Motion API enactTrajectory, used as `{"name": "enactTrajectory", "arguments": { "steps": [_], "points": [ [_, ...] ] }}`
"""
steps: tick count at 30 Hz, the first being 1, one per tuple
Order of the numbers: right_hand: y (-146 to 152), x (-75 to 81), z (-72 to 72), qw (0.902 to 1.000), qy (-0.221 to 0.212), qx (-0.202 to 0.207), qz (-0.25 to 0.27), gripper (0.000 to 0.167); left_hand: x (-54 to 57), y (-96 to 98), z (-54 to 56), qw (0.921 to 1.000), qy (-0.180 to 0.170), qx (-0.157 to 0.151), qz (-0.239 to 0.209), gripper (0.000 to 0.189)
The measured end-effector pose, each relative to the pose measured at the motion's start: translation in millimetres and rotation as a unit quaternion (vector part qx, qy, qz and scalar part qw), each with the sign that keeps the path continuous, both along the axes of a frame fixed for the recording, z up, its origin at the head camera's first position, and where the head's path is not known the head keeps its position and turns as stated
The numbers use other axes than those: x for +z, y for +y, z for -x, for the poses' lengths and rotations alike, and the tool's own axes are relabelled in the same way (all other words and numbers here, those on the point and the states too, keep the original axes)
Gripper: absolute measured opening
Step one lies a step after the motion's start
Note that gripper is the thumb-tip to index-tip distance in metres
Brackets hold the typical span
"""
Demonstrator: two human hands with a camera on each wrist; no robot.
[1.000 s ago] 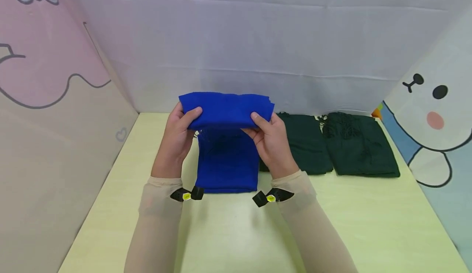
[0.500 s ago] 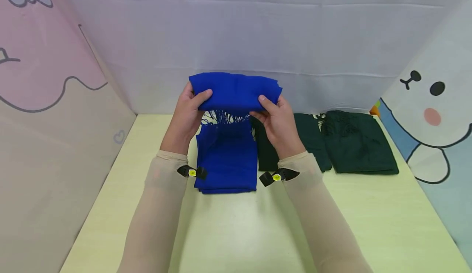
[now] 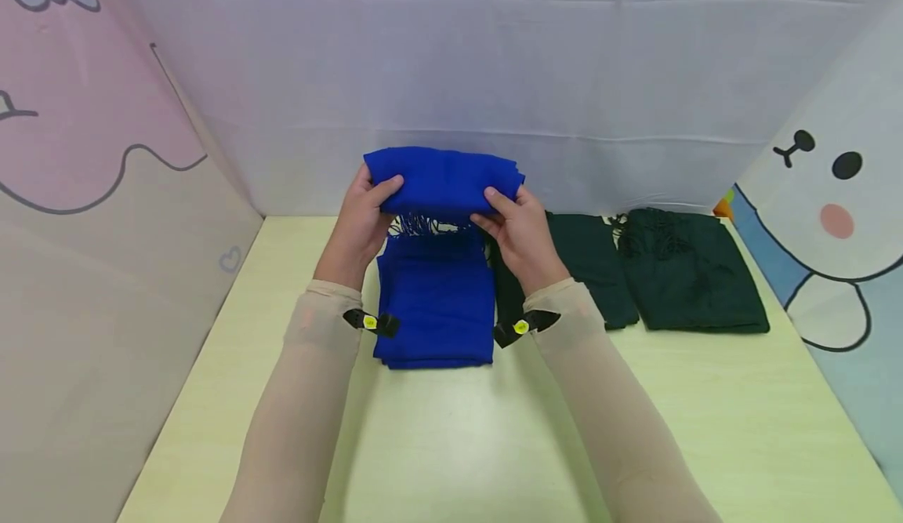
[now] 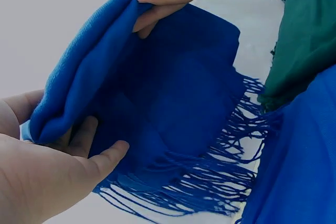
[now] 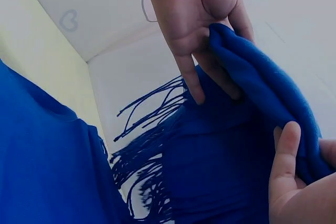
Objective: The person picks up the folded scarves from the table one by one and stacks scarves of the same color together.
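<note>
A folded blue fringed scarf (image 3: pixel 444 180) is held up near the back wall, above the table. My left hand (image 3: pixel 362 221) grips its left end, thumb on top and fingers beneath. At the other end my right hand (image 3: pixel 520 233) grips it the same way. In the left wrist view, dark tassels (image 4: pixel 210 166) hang from the lower layer of the held scarf. Below it a second blue scarf (image 3: pixel 436 303) lies folded flat on the table, its back edge partly hidden by the held one.
Two folded dark green scarves lie to the right: one scarf (image 3: pixel 589 272) partly behind my right wrist, the other scarf (image 3: pixel 694 272) farther right, with tassels at its back. The pale table (image 3: pixel 451 444) meets a white cloth wall (image 3: pixel 451 60) and printed side walls.
Both hands have raised the scarf up and back from the lying blue one, exposing its tassels. In the last half second it has dipped slightly, and the right hand has shifted a little left.
</note>
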State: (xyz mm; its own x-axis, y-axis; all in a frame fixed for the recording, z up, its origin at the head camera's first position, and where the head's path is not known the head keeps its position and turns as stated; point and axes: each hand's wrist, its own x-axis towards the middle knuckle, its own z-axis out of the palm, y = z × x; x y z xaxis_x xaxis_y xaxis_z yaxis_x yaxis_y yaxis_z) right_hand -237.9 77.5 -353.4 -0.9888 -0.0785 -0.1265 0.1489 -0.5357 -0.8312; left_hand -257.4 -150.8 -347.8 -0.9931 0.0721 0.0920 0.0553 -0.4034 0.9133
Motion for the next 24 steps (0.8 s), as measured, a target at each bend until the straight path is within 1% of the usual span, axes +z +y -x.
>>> {"name": "enactTrajectory", "arguments": {
  "steps": [2,4,5,7,11,14,17,20,22,24],
  "points": [
    [0.3,-2.3,0.6,1.0000,0.001,0.009,0.001,0.043,-3.4,-2.6,-0.4,1.0000,0.001,0.001,-0.007,0.037],
    [1.4,-7.3,-2.2,0.9997,-0.008,0.023,0.003,0.043,-10.3,-5.9,-5.8,1.0000,-0.003,0.001,-0.007,0.039],
    [2.1,-11.1,-4.9,0.9995,-0.015,0.029,0.000,0.043,-15.1,-7.8,-10.3,1.0000,-0.009,0.000,-0.005,0.039],
    [3.4,-20.6,-12.5,0.9984,-0.033,0.043,-0.012,0.041,-26.8,-11.7,-22.2,0.9996,-0.024,0.000,0.014,0.039],
    [4.3,-41.3,-31.8,0.9942,-0.069,0.065,-0.050,0.039,-51.8,-18.8,-51.3,0.9959,-0.063,0.006,0.065,0.039],
    [2.2,-53.9,-47.2,0.9907,-0.087,0.078,-0.069,0.039,-66.6,-21.8,-72.5,0.9925,-0.092,0.017,0.079,0.044],
    [-1.7,-63.3,-62.1,0.9880,-0.106,0.085,-0.075,0.039,-76.5,-21.9,-92.7,0.9888,-0.120,0.034,0.082,0.051],
    [-4.2,-70.8,-75.8,0.9858,-0.117,0.086,-0.084,0.039,-82.7,-20.5,-110.6,0.9837,-0.139,0.054,0.101,0.062],
    [-4.7,-75.8,-84.2,0.9846,-0.119,0.090,-0.092,0.041,-87.3,-19.5,-120.0,0.9795,-0.146,0.063,0.124,0.070],
    [-4.9,-81.4,-92.0,0.9822,-0.120,0.100,-0.104,0.043,-92.5,-19.7,-128.2,0.9742,-0.149,0.066,0.156,0.076]
  ]
}}
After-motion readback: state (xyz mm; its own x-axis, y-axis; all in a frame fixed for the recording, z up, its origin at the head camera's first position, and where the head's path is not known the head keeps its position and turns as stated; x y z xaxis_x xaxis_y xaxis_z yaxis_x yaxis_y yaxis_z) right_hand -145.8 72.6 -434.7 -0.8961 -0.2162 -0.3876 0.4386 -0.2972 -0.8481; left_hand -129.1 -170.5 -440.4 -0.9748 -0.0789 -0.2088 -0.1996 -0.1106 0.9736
